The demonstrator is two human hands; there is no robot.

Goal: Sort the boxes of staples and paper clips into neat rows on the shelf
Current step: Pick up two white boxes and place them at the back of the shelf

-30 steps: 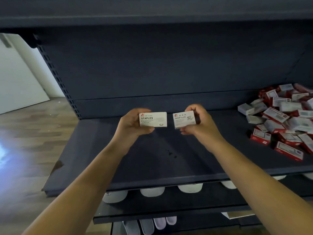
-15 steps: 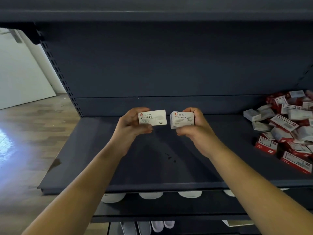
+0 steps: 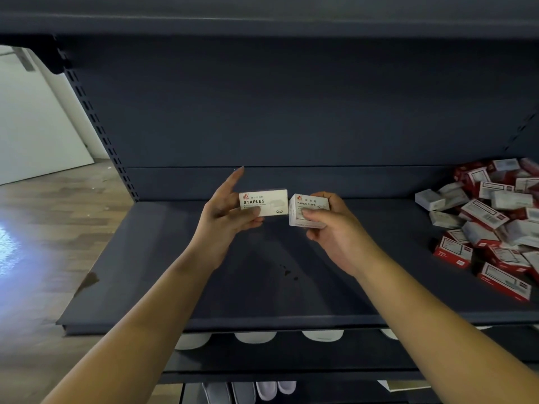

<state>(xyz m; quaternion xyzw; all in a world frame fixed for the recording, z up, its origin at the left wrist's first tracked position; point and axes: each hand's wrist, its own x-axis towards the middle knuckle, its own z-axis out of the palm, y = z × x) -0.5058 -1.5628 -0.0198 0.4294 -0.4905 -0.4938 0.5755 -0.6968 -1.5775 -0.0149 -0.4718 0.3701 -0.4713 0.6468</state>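
My left hand [image 3: 226, 214] pinches a white box labelled STAPLES [image 3: 267, 202] between thumb and fingers, with the index finger pointing up. Beside it, my right hand [image 3: 329, 225] grips a white box labelled PAPER CLIPS [image 3: 306, 209], tilted a little. Both boxes hang side by side above the middle of the dark shelf [image 3: 204, 287], almost touching. A loose pile of red and white boxes [image 3: 493, 220] lies jumbled at the shelf's right end.
The dark back panel [image 3: 291, 112] rises behind the shelf, and another shelf board [image 3: 262, 13] runs overhead. Pale shoes [image 3: 255, 336] show on the shelves below. Wooden floor [image 3: 43, 228] lies to the left of the perforated upright [image 3: 96, 126].
My left index finger has lifted off the staples box and points up. The paper clips box has tilted in my right hand. Both hands sit slightly lower and nearer.
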